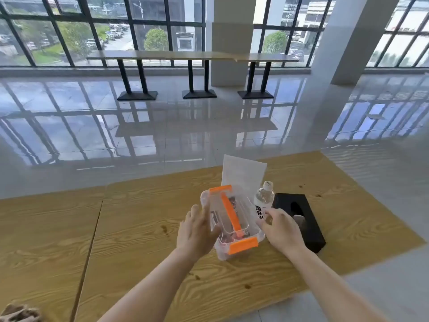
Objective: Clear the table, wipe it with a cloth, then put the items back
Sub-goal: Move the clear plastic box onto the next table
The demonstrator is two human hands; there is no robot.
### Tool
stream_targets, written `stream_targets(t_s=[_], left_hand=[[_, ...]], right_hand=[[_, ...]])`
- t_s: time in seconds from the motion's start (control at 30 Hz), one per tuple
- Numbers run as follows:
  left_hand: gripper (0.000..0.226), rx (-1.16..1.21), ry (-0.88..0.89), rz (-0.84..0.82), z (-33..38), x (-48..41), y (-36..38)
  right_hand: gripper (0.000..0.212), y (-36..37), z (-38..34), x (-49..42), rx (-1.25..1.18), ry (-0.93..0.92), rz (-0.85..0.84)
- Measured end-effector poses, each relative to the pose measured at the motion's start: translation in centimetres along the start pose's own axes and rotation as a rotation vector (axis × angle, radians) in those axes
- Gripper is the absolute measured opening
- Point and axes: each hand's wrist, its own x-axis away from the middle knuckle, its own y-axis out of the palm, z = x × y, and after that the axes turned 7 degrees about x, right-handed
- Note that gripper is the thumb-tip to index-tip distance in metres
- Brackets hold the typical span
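Observation:
A clear plastic box (pixel 232 225) with orange clasps and an orange handle stands on the wooden table (pixel 130 228). My left hand (pixel 197 231) presses flat against the box's left side, fingers straight. My right hand (pixel 282 231) is at the box's right side, fingers loosely curled; whether it touches the box is unclear. Just behind my right hand stands a clear water bottle (pixel 263 201) with a white cap. A black tissue box (pixel 301 219) lies to the right, partly hidden by that hand. A white sheet (pixel 243 173) lies behind the plastic box.
The table's far edge and right edge are close to the items. A brownish object (pixel 18 312) shows at the bottom left corner. Beyond the table is shiny tiled floor, a long bench table (pixel 192 56) by the windows and a white pillar (pixel 348 54).

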Motion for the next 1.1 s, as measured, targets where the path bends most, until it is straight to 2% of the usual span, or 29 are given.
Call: stream_targets(t_s=[0.13,0.23,0.3,0.43,0.6,0.73,0.9,1.1], left_hand=[[0.061,0.220,-0.242,-0.084,0.5,-1.3,1.9],[0.027,0.353,-0.320,-0.030,0.8,-1.7,2.6],[0.016,0.401,-0.352,-0.007,1.0,-1.7,2.8],[0.021,0.453,-0.386,0.009,1.2,-1.5,3.2],[0.018,0.537,-0.470,0.046,1.5,-1.6,3.5],[0.009,0.588,-0.529,0.088,1.2,-1.3,2.8],[0.038,0.668,-0.562,0.177,0.7,0.2,0.4],[0.035,0.680,-0.581,0.283,-1.1,2.1,-2.7]], right_hand=[[0.031,1.1,1.5,-1.4,0.011,0.083,-0.138],[0.042,2.2,2.1,-2.4,-0.029,0.104,-0.217],[0.043,2.5,2.3,-2.9,-0.041,0.102,-0.230],[0.034,3.2,2.5,-3.7,-0.065,0.101,-0.289],[0.015,4.0,2.7,-4.3,-0.120,0.118,-0.249],[0.026,4.3,2.2,-4.3,-0.186,0.116,-0.228],[0.012,4.3,0.2,-4.3,-0.227,0.043,-0.247],[0.016,4.9,-3.7,-4.4,-0.255,-0.043,-0.283]])
